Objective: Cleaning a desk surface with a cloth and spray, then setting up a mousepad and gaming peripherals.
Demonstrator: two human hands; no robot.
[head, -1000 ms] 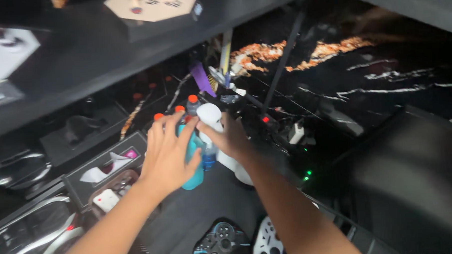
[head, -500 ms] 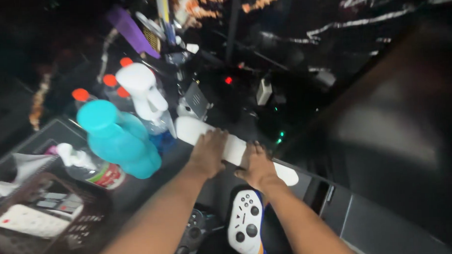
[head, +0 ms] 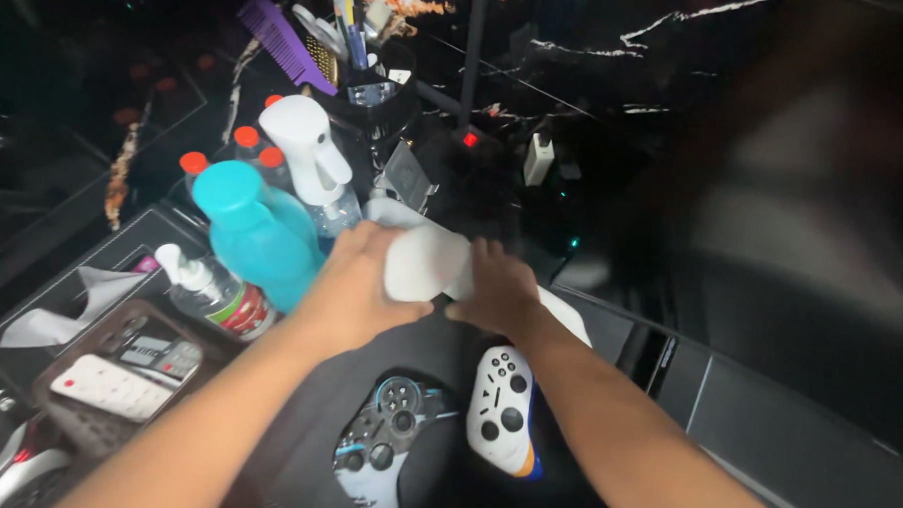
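So, both hands wrapped round a white roll (head: 427, 260) at the front of a dark desk (head: 608, 158): left hand (head: 358, 287) curled over its near end, right hand (head: 498, 292) pressed on the other side. Just left of that, a teal bottle (head: 256, 236), white spray bottle (head: 308, 154) and small pump bottle (head: 213, 292). Below the wrists, a white game controller (head: 499, 408) beside a black controller (head: 383, 442).

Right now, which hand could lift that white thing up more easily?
Probably the left hand. Its fingers already wrap over the top of the white object, while the right hand only rests against its side. The teal bottle stands close beside the left hand.
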